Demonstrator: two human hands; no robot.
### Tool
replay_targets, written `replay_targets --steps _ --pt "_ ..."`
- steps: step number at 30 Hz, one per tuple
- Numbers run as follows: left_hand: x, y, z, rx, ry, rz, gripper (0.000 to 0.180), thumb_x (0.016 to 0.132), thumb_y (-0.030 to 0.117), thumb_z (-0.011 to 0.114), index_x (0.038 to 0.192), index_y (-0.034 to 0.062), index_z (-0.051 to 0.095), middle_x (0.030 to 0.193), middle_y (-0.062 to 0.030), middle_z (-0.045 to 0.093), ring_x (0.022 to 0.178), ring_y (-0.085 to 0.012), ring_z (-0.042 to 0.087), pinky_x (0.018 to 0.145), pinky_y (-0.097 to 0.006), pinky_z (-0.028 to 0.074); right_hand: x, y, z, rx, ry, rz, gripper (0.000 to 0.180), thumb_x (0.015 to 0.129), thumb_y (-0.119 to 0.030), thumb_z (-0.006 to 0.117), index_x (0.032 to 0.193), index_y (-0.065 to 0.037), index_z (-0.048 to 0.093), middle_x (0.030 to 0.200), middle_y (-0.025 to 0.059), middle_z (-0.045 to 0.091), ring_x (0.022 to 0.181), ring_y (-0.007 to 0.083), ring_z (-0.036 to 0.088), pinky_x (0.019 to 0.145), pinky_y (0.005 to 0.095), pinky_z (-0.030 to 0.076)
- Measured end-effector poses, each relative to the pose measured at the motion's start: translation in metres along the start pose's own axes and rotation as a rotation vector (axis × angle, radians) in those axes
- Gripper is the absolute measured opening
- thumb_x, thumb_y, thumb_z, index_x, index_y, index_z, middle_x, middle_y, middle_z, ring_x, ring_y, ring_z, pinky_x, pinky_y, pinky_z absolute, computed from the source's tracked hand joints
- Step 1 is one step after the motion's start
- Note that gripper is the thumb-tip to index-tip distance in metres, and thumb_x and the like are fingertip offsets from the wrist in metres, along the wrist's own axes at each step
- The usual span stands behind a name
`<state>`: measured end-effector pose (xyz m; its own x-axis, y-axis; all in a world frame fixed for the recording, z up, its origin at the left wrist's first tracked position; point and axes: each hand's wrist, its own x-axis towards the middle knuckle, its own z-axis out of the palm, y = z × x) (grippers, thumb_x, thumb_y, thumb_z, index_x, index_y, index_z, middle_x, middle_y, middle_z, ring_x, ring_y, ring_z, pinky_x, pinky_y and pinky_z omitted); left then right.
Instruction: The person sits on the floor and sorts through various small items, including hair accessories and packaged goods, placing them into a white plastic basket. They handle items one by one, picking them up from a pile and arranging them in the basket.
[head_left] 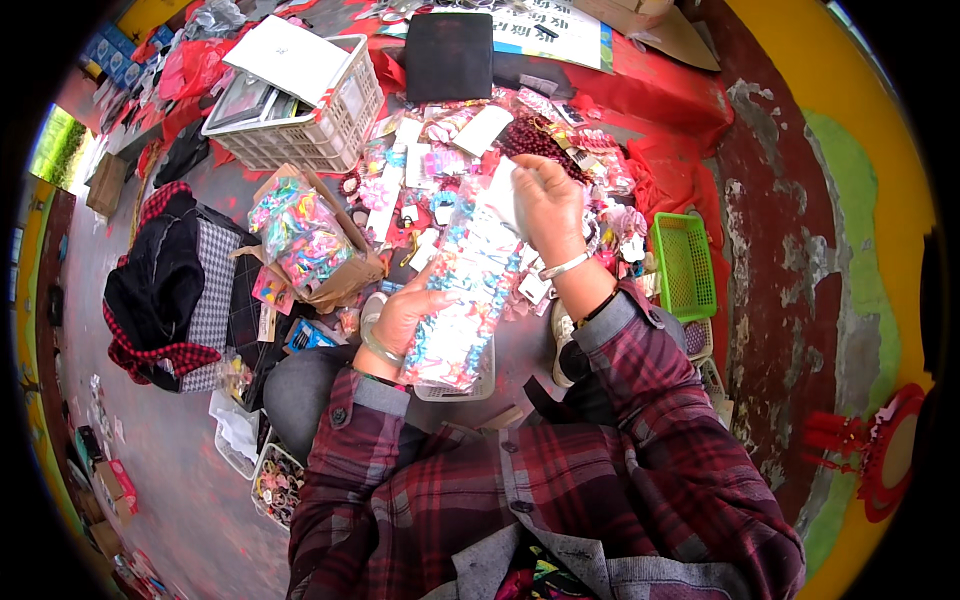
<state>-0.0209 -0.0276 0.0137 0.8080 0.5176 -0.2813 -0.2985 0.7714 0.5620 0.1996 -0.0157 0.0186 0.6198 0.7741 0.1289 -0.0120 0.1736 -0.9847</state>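
Note:
A long clear plastic packet (455,315), filled with rows of small blue, white and red pieces that look like hair accessories, is held up in front of me at a tilt. My left hand (398,322) grips its left side, thumb across the front. At the packet's upper end, the fingers of my right hand (549,205) are pinched together at a white card-like part (502,197). Whether that part lies inside the plastic or outside it, I cannot tell. Below the packet, a white plastic basket (483,388) is mostly covered by it.
Beyond my hands spreads a heap of packaged hair accessories (385,190). A cardboard box (345,270) of colourful bagged items stands left, before a large white crate (345,120). A green basket (684,268) is on the right, near a peeling wall (780,250). A black jacket (155,285) lies far left.

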Motion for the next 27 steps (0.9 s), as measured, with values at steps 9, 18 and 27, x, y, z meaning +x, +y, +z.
replay_targets --steps 9,18,27 --pt "-0.002 0.001 -0.009 -0.169 -0.017 0.152 0.065 0.082 0.008 0.054 0.141 0.0032 0.027 0.129 -0.0181 0.049 0.112 -0.0307 0.054 0.094 -0.042 0.046 0.055 -0.029 -0.062 0.757 -0.060 0.089 0.032 0.094 -0.019 0.046 0.116 0.003 0.053 0.108 0.0150 0.060 0.096 0.0255 0.060 0.084 0.0357 0.049" --pt "0.015 -0.014 -0.014 -0.238 0.167 0.187 0.045 0.087 0.022 0.054 0.126 -0.0003 0.048 0.110 -0.0157 0.062 0.094 -0.0242 0.063 0.083 -0.036 0.052 -0.015 -0.064 0.001 -0.200 -0.824 -0.393 0.049 0.098 -0.036 0.038 0.137 -0.006 0.041 0.142 0.0138 0.040 0.138 0.0308 0.024 0.111 0.0386 0.022" --pt "0.021 -0.001 0.001 -0.304 0.149 0.340 0.050 0.096 0.038 0.041 0.129 0.0010 0.046 0.121 -0.0142 0.057 0.106 -0.0249 0.059 0.090 -0.038 0.048 -0.061 -0.031 0.020 -0.823 -0.534 -0.629 0.051 0.091 -0.022 0.051 0.136 -0.001 0.037 0.144 0.0231 0.030 0.135 0.0404 0.024 0.109 0.0483 0.023"
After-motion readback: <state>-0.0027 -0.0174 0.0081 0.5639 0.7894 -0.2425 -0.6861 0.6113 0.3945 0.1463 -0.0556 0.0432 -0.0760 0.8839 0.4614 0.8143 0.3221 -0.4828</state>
